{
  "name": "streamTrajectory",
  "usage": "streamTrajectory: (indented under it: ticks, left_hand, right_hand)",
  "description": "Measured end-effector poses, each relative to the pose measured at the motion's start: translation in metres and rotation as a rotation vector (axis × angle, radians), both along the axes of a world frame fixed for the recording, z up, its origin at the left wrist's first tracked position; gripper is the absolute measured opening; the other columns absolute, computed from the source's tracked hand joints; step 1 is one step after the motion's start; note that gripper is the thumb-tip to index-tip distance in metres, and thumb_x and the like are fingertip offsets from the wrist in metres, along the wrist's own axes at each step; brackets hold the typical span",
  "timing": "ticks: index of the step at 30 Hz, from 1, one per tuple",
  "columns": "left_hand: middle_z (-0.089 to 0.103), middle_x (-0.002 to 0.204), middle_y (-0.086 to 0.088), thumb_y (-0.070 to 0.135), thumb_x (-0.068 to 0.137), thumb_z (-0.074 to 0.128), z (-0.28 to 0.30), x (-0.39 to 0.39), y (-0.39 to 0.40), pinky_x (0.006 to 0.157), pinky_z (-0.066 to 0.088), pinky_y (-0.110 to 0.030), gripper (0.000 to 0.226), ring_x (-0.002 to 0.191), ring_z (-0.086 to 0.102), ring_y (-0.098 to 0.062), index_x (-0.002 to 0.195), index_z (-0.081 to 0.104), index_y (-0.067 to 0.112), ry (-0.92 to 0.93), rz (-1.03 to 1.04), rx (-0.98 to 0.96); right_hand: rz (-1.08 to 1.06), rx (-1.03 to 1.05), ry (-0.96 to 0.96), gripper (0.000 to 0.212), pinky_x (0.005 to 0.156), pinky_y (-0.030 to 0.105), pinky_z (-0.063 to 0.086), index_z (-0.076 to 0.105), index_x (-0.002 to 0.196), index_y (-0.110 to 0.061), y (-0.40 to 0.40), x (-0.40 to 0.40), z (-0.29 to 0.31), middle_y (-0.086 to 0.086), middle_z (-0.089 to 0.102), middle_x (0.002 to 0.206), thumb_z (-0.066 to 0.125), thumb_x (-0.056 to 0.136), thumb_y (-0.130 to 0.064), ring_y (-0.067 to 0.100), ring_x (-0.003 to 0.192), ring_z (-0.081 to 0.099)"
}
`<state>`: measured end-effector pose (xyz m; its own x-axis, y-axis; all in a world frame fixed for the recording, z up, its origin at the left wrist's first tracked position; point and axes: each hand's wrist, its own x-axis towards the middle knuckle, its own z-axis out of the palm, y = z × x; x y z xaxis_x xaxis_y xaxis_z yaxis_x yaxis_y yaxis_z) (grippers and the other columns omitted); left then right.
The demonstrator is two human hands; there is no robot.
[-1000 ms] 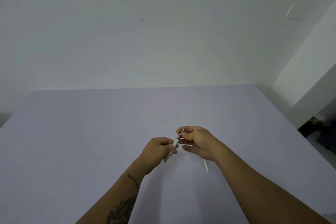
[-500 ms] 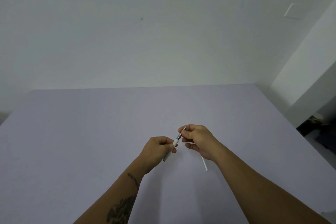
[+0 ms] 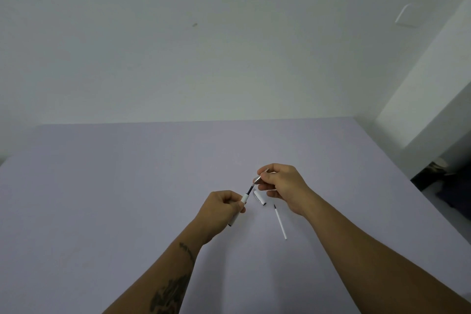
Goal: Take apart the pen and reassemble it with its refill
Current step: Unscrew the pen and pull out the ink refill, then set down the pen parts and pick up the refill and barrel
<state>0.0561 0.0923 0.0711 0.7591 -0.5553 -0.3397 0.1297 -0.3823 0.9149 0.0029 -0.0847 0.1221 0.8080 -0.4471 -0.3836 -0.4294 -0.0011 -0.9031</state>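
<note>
My left hand (image 3: 220,208) grips the white pen barrel (image 3: 244,198), whose lower end pokes out under my fist. A dark refill (image 3: 250,189) sticks out of the barrel's top toward my right hand (image 3: 281,185), which pinches the silver tip section (image 3: 259,179) at the refill's far end. The two hands are a short way apart above the table. A white pen cap (image 3: 259,197) lies on the table just below my right hand. A second thin white refill (image 3: 280,222) lies on the table to the right of the cap, its dark point facing away from me.
The work surface is a pale lilac table (image 3: 127,199) that ends at a white wall. Its right edge drops to a floor with dark clutter (image 3: 443,181) beside a white pillar.
My hands have moved apart: the tip section has come away from the barrel, exposing the dark refill between them. The cap on the table is now in view.
</note>
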Motion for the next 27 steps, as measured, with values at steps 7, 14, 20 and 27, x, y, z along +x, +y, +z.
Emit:
streamTrajectory:
  ticks: [7,14,20,27]
  left_hand:
    - [0.073,0.101,-0.021,0.012,0.085,0.065,-0.004,0.001,-0.014,0.072,0.051,-0.035,0.008,0.082,0.060,-0.022,0.082,0.071,0.015,0.042,0.021,-0.022]
    - [0.069,0.091,-0.024,0.012,0.084,0.069,-0.014,0.004,-0.031,0.066,0.050,-0.031,0.001,0.074,0.058,-0.020,0.082,0.070,0.012,0.048,0.062,0.006]
    - [0.061,0.075,-0.005,0.013,0.085,0.070,-0.022,-0.001,-0.049,0.058,0.048,-0.024,0.005,0.068,0.055,-0.017,0.086,0.071,0.007,0.034,0.045,0.078]
    - [0.061,0.074,-0.004,0.014,0.083,0.069,-0.036,-0.002,-0.062,0.056,0.047,-0.026,0.004,0.063,0.053,-0.016,0.080,0.071,0.013,0.071,0.094,0.185]
  right_hand:
    - [-0.148,-0.006,-0.004,0.017,0.061,0.028,0.050,0.066,0.095,-0.010,-0.015,0.004,-0.006,0.012,0.076,0.084,0.050,0.093,-0.005,0.019,0.068,0.067]
    - [-0.034,-0.048,0.135,0.017,0.056,0.027,0.044,0.072,0.097,-0.008,-0.029,0.002,-0.021,0.008,0.068,0.075,0.057,0.091,-0.011,0.017,0.062,0.058]
    - [0.126,0.063,0.198,0.015,0.056,0.026,0.043,0.073,0.092,-0.005,-0.040,0.006,-0.043,0.007,0.068,0.076,0.065,0.091,-0.017,0.016,0.064,0.056]
    - [0.023,0.125,0.163,0.015,0.051,0.024,0.040,0.068,0.074,-0.009,-0.070,0.018,-0.059,0.007,0.067,0.070,0.066,0.088,-0.014,0.014,0.058,0.054]
